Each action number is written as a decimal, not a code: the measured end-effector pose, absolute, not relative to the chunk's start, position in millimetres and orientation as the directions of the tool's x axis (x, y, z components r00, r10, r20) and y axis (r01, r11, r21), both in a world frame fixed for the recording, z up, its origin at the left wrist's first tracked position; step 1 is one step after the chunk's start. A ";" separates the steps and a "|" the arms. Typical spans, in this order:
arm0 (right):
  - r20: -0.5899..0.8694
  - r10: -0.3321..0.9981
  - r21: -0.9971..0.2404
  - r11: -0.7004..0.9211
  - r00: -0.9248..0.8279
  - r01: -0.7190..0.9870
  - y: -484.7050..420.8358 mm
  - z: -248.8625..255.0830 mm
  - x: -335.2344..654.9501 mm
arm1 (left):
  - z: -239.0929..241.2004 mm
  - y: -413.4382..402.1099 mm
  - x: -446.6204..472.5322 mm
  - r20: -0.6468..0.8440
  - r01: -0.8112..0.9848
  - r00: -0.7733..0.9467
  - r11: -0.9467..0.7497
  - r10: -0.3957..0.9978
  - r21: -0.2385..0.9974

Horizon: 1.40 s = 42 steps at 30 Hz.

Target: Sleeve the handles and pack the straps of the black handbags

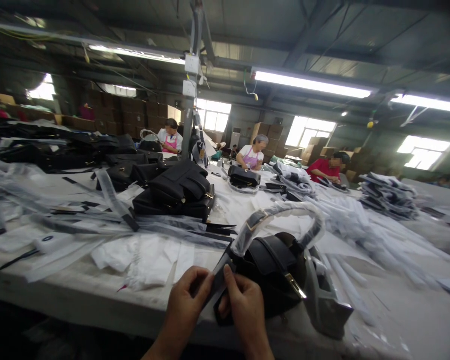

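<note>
A black handbag (275,270) lies near the table's front edge, its handle (281,212) wrapped in clear plastic and arching above it. My left hand (185,302) and my right hand (243,305) meet just left of the bag. Both pinch a dark strap end (218,282) in a plastic sleeve that runs up to the bag. Fingers of both hands are closed on it.
White tissue sheets (146,260) and plastic-sleeved straps (116,200) litter the table (397,310). A stack of black handbags (178,192) sits mid-table, more at far left. White wrapped bundles (360,220) lie to the right. Three people work at the far end.
</note>
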State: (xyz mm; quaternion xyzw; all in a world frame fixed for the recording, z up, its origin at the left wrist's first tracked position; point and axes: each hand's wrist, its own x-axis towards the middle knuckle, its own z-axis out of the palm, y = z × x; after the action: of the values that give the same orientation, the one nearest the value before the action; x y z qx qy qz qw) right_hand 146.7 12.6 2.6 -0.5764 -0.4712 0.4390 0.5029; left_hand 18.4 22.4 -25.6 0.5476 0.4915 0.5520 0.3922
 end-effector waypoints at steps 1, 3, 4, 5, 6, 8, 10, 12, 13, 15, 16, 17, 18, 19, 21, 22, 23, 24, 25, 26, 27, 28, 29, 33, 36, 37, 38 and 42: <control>-0.049 0.984 -0.996 -0.061 0.170 0.065 13.3 0.0 146.7 | -26.0 21.1 19.4 0.226 0.113 -0.109 -0.214 0.968 0.970; -0.076 0.983 -0.997 -0.076 0.166 -0.002 13.9 -5.0 146.9 | -25.3 19.6 20.9 0.200 0.093 -0.106 -0.190 0.974 0.977; -0.082 0.983 -0.997 -0.079 0.166 -0.022 13.8 -7.0 146.9 | -24.4 19.5 21.5 0.173 0.063 -0.082 -0.168 0.981 0.984; -0.082 0.982 -0.996 -0.079 0.169 -0.029 13.3 -8.5 146.9 | -23.4 19.7 22.0 0.146 0.028 -0.045 -0.145 0.988 0.989; -0.079 0.982 -0.997 -0.077 0.173 -0.023 12.4 -9.2 146.9 | -22.3 20.1 22.3 0.123 -0.004 -0.006 -0.123 0.992 0.992; -0.062 0.982 -0.997 -0.067 0.181 0.022 9.6 -8.0 147.0 | -21.3 20.7 22.5 0.098 -0.040 0.044 -0.096 0.994 0.995; -0.018 0.982 -0.994 -0.039 0.190 0.107 5.7 -3.9 147.3 | -22.4 20.1 22.3 0.095 -0.028 0.024 -0.094 0.995 0.995; 0.029 0.979 -0.984 -0.009 0.203 0.180 1.7 1.4 147.8 | -25.5 18.2 21.7 0.116 0.002 -0.029 -0.116 0.993 0.993; 0.042 0.977 -0.980 0.000 0.210 0.200 0.2 3.7 148.1 | -27.2 17.0 21.4 0.138 0.022 -0.052 -0.137 0.989 0.990; 0.040 0.976 -0.980 -0.004 0.216 0.199 -1.5 6.7 148.4 | -29.9 14.9 20.6 0.192 0.073 -0.085 -0.186 0.978 0.980; 0.030 0.976 -0.982 -0.011 0.214 0.189 -1.6 7.2 148.4 | -30.1 14.4 20.1 0.217 0.102 -0.089 -0.208 0.972 0.973; 0.022 0.977 -0.984 -0.018 0.214 0.180 -1.2 7.2 148.1 | -29.4 14.3 19.4 0.238 0.130 -0.084 -0.227 0.968 0.965; 0.016 0.976 -0.985 -0.022 0.217 0.172 -0.6 6.8 147.7 | -27.8 14.7 18.6 0.254 0.153 -0.078 -0.240 0.964 0.959; 0.012 0.974 -0.986 -0.026 0.226 0.163 0.3 6.3 147.1 | -25.3 15.6 17.7 0.266 0.169 -0.072 -0.251 0.961 0.953; 0.011 0.969 -0.988 -0.027 0.247 0.149 1.8 5.5 145.9 | -19.0 18.4 16.2 0.289 0.184 -0.059 -0.274 0.956 0.944; 0.012 0.967 -0.989 -0.025 0.253 0.145 2.4 5.4 145.4 | -15.9 20.1 15.7 0.291 0.183 -0.048 -0.278 0.956 0.943; 0.015 0.968 -0.990 -0.022 0.252 0.142 2.8 5.5 145.2 | -13.2 21.7 15.6 0.283 0.178 -0.031 -0.273 0.959 0.945; 0.017 0.969 -0.990 -0.018 0.245 0.140 3.1 5.7 145.1 | -11.3 23.3 15.8 0.267 0.172 -0.011 -0.262 0.964 0.950; 0.018 0.971 -0.991 -0.015 0.237 0.136 3.3 6.0 145.4 | -10.1 24.6 16.3 0.250 0.166 0.011 -0.248 0.968 0.954; 0.018 0.973 -0.991 -0.013 0.231 0.131 3.6 6.3 145.8 | -9.8 25.8 17.2 0.235 0.160 0.023 -0.236 0.972 0.959; 0.016 0.973 -0.992 -0.013 0.229 0.125 3.9 6.5 146.4 | -10.1 26.9 18.1 0.226 0.154 0.021 -0.227 0.974 0.962; 0.016 0.974 -0.993 -0.012 0.227 0.121 4.5 6.7 146.9 | -10.8 27.7 19.2 0.226 0.149 0.006 -0.224 0.974 0.963; 0.019 0.973 -0.993 -0.009 0.228 0.120 5.2 6.8 147.4 | -11.7 28.4 20.2 0.230 0.146 -0.017 -0.225 0.973 0.963; 0.054 0.970 -0.991 0.023 0.238 0.132 8.5 6.4 148.1 | -14.2 27.8 23.4 0.244 0.161 -0.100 -0.227 0.965 0.961; 0.066 0.966 -0.991 0.034 0.249 0.131 10.6 4.6 148.0 | -16.0 23.5 24.7 0.352 0.239 -0.130 -0.315 0.927 0.919; 0.063 0.967 -0.992 0.034 0.248 0.118 11.2 3.5 148.2 | -17.1 21.8 24.8 0.411 0.274 -0.126 -0.366 0.903 0.889; 0.055 0.969 -0.995 0.032 0.242 0.097 11.7 2.2 148.5 | -18.5 20.2 24.6 0.469 0.310 -0.109 -0.418 0.876 0.854; 0.000 0.983 -0.999 0.008 0.182 -0.044 11.9 -3.3 150.2 | -23.7 16.9 19.8 0.614 0.436 0.050 -0.570 0.788 0.697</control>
State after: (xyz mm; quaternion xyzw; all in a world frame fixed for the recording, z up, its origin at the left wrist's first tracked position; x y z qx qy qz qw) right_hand 150.2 11.9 -3.3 -0.5313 -0.4420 0.4623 0.5555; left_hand 19.8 16.9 -23.7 0.7056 0.4338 0.5358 0.1642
